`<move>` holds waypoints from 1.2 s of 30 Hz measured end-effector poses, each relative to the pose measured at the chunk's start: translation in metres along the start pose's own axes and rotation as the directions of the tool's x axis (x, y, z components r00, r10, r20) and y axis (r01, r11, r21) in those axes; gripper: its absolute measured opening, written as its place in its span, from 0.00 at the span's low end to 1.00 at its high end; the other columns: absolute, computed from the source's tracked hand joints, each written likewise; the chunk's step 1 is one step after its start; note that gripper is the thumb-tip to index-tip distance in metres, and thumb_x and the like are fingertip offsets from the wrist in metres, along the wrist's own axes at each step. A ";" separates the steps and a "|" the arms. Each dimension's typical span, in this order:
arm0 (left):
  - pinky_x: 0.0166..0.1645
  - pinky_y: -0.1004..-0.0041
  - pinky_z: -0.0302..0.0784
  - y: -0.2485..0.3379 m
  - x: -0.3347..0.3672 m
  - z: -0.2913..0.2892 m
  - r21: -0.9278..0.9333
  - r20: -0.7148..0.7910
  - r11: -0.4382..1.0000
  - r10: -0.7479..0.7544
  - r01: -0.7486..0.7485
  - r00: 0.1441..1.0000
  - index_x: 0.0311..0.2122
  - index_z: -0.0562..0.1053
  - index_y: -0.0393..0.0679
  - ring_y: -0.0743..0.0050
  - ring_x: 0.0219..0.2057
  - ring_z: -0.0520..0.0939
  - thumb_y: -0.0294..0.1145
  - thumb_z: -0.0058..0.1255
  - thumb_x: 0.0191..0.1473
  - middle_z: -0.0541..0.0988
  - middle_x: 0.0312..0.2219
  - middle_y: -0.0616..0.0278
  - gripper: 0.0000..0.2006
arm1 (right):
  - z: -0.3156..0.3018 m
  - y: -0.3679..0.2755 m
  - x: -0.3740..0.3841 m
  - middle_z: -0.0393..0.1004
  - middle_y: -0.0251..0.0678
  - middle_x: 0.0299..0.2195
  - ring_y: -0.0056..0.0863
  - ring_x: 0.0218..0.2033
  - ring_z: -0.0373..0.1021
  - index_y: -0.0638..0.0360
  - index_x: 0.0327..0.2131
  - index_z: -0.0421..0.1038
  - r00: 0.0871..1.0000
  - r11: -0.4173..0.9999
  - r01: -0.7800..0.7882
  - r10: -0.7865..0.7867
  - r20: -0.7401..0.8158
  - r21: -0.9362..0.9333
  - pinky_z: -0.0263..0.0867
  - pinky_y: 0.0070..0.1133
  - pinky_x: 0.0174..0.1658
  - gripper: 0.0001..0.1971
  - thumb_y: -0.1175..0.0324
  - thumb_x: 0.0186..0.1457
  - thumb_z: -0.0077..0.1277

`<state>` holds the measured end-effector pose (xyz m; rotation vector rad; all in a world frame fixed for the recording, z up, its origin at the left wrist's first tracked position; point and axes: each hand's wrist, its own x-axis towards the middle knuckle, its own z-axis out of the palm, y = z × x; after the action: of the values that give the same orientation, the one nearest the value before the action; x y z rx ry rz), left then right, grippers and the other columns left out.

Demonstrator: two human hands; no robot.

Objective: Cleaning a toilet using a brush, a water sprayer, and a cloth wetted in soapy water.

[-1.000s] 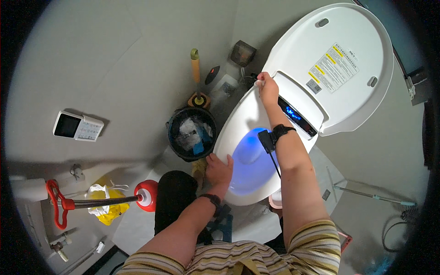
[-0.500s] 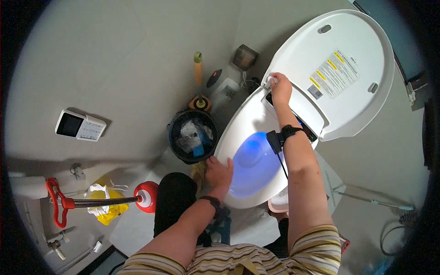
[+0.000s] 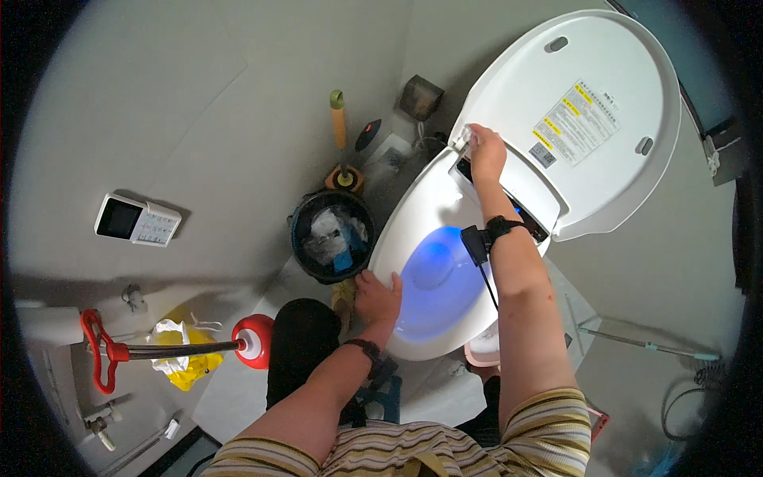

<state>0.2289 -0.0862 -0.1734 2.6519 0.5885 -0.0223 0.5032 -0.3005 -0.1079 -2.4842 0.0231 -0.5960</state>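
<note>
A white toilet (image 3: 401, 230) stands in front of me with its lid (image 3: 628, 75) raised; blue light fills the bowl (image 3: 433, 290). My right hand (image 3: 488, 155) is closed at the hinge corner where the lid meets the body, fingers bent around something small and whitish that I cannot make out. Beneath that arm runs the dark control strip (image 3: 531, 222), partly covered by the wrist. At the bowl's near left edge rests my left hand (image 3: 377, 299), thumb and fingers apart against the rim. Both wrists wear black bands.
Left of the bowl stands a black bin (image 3: 332, 266) holding crumpled plastic, with a wooden-handled brush (image 3: 339, 135) behind it. A red plunger (image 3: 253, 340) and a yellow bag (image 3: 184, 362) are at lower left. On the wall hangs a remote (image 3: 137, 219). A pink-edged tub (image 3: 483, 347) sits below the bowl.
The view has shifted slightly, moving the toilet a little up and left in the picture. Both hands keep their places on the toilet.
</note>
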 end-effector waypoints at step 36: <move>0.40 0.48 0.76 0.009 -0.005 -0.004 0.063 0.145 0.997 -0.049 0.040 0.988 0.41 0.63 0.35 0.40 0.38 0.78 0.53 0.47 0.54 0.71 0.40 0.43 0.26 | -0.069 0.048 -0.195 0.43 0.22 0.68 0.28 0.69 0.40 0.40 0.65 0.49 0.866 0.814 0.375 -0.137 0.481 -0.443 0.37 0.35 0.69 0.31 0.61 0.59 0.45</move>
<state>0.2278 -0.0936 -0.1658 2.6652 0.6066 -0.2497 0.3043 -0.3493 -0.1635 -3.1422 -0.3907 -0.1293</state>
